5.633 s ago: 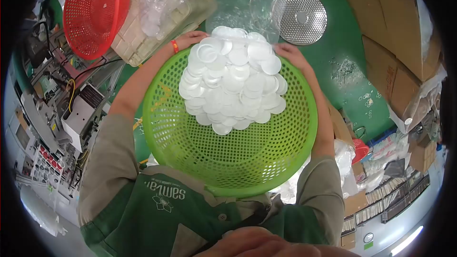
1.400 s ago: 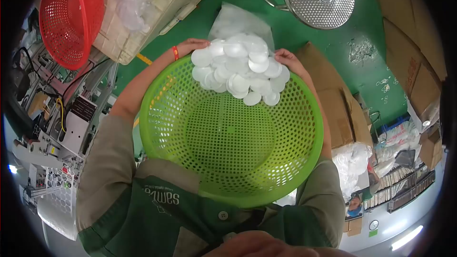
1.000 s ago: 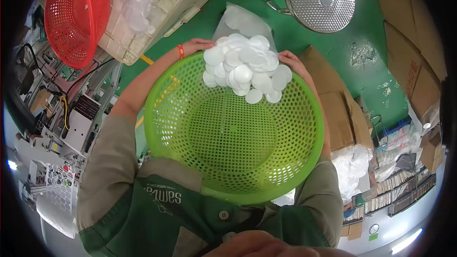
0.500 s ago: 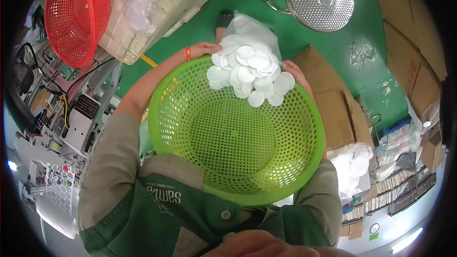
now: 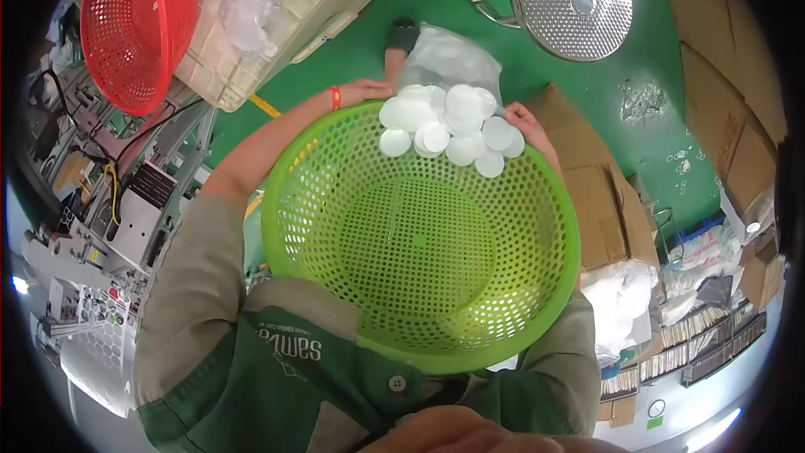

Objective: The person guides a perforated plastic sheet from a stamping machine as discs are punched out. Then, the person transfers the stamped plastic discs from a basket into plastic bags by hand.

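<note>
A large green perforated plastic basket (image 5: 415, 273) tilts away from my body. Many round white discs (image 5: 453, 122) lie heaped against its far wall and over the rim. A clear plastic bag (image 5: 453, 57) hangs just beyond that rim, its mouth next to the discs. My left hand (image 5: 369, 92), with a red wristband, is closed on the far left of the rim beside the bag. On the far right of the rim, my right hand (image 5: 530, 127) is closed too, near the bag's other edge. The rim and bag hide some of the fingertips.
A red perforated basket (image 5: 138, 29) and a cream plastic bin (image 5: 222, 75) stand at upper left, above machinery (image 5: 138, 210). A round perforated metal tray (image 5: 572, 4) is at upper right. Cardboard boxes (image 5: 587, 201) are on the right, and scraps (image 5: 683, 164) dot the green floor.
The discs have shifted and bunched up towards the bag, with fewer spread down the basket wall. Both hands keep their places on the rim; the whole view has moved slightly.
</note>
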